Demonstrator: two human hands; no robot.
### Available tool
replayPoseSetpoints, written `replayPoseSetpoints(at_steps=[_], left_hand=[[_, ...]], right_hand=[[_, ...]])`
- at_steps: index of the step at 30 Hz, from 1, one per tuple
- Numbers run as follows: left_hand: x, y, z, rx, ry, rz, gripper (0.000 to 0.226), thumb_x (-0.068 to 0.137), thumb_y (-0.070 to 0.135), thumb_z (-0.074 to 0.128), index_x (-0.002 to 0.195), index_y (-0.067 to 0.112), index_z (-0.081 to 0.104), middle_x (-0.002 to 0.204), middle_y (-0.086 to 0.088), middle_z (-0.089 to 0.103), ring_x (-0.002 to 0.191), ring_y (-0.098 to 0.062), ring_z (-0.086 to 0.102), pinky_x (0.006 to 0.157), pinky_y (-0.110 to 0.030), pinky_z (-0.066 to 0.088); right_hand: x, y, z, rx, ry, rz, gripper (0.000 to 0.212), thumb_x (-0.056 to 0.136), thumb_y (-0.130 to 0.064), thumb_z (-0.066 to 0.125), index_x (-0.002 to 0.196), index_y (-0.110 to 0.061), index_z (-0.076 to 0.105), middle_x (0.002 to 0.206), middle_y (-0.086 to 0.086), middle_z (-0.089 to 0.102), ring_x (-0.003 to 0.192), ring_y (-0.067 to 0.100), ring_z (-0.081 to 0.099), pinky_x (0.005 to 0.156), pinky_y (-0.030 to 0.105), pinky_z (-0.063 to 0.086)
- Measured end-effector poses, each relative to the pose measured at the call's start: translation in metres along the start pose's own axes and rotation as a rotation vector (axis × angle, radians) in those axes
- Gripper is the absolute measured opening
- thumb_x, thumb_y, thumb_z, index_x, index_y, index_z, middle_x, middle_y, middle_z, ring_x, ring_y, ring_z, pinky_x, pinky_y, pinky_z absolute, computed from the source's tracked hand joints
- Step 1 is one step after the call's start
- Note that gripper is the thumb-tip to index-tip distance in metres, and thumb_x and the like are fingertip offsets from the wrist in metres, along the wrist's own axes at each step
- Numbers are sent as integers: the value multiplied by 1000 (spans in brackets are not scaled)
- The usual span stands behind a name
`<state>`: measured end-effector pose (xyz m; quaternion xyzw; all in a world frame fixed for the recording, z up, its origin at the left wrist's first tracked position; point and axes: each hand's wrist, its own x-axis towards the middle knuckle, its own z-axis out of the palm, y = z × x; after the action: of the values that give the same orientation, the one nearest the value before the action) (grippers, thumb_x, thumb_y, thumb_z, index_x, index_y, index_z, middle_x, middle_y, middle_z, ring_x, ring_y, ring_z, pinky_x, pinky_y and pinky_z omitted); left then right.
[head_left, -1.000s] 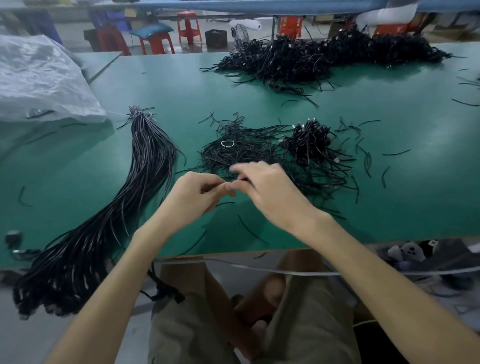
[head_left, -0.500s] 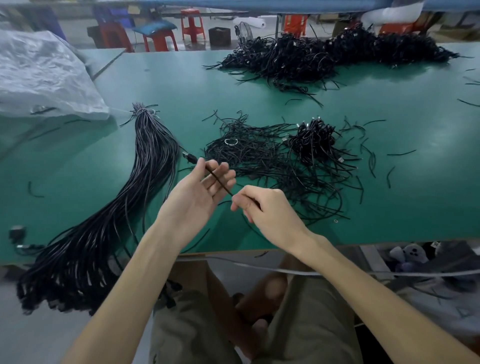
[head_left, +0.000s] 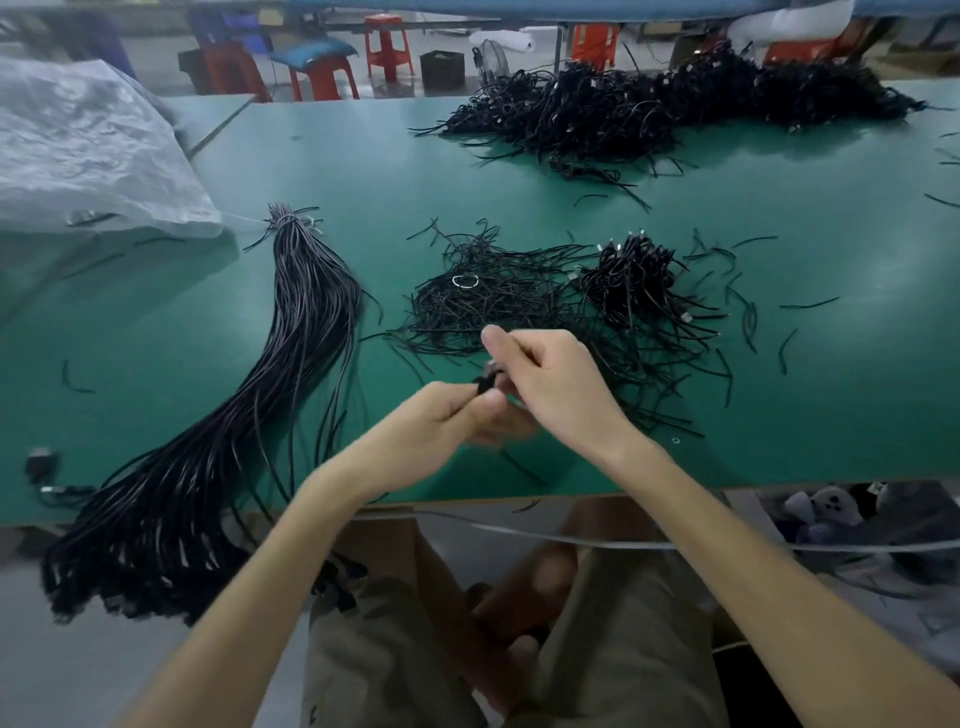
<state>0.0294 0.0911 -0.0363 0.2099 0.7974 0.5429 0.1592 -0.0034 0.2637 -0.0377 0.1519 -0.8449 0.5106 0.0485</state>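
Meeting just above the near part of the green desk (head_left: 805, 415), the two hands work on one small piece. The left hand (head_left: 447, 421) pinches a black cable end (head_left: 485, 383) between thumb and curled fingers. The right hand (head_left: 556, 384) closes on the same cable end from the other side, its fingers curled and its forefinger lifted a little. Motion blur hides exactly where its fingertips sit. The cable end is held in the air between both hands, clear of the desk top.

Left of the hands lies a long bundle of black cables (head_left: 291, 374), tied at its far tip and spilling over the near edge of the desk. Just beyond the hands is a loose heap of short black wires (head_left: 493, 301) with a small pale ring (head_left: 464, 281) on it. Beside that heap, to the right, sits a tighter clump of coiled leads (head_left: 634, 280). Far back on the desk stretches a big black pile (head_left: 675, 104) — well apart from the rest. A crumpled clear plastic bag (head_left: 88, 150) rests at the far left.
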Motion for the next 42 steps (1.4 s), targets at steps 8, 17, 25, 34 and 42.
replayPoseSetpoints(at_steps=[8,17,25,34,42], left_hand=[[22,-8,7,-711,351,13,57,106,43,31,139,3,55,137,-8,66,129,-19,61,110,-36,46],[-11,19,-28,-13,142,21,61,101,62,38,65,21,64,49,2,56,38,-11,44,40,-17,35],[18,-5,12,-460,476,28,47,102,42,41,122,9,68,123,-5,73,121,-18,66,107,-35,50],[-2,32,-28,-1380,226,157,42,108,37,42,73,20,58,53,10,43,40,-6,23,47,-20,37],[3,2,6,80,366,44,56,109,38,34,74,23,75,69,14,71,74,1,69,71,-12,48]], right_hand=[[-27,-11,15,4,100,-186,42,108,-35,49,71,-17,59,50,-12,49,42,11,43,46,18,28],[-4,21,8,43,347,-39,58,108,-27,49,51,-16,43,43,-9,38,39,11,35,43,36,30],[-5,-12,24,111,365,-222,43,108,-31,48,78,-9,68,66,-13,66,53,2,58,50,13,38],[-17,12,28,25,284,-122,35,109,-27,47,80,-9,57,49,-10,40,39,11,35,41,26,25],[0,-16,14,-74,380,-193,33,108,-32,44,85,-14,58,60,-9,59,50,9,56,49,34,44]])
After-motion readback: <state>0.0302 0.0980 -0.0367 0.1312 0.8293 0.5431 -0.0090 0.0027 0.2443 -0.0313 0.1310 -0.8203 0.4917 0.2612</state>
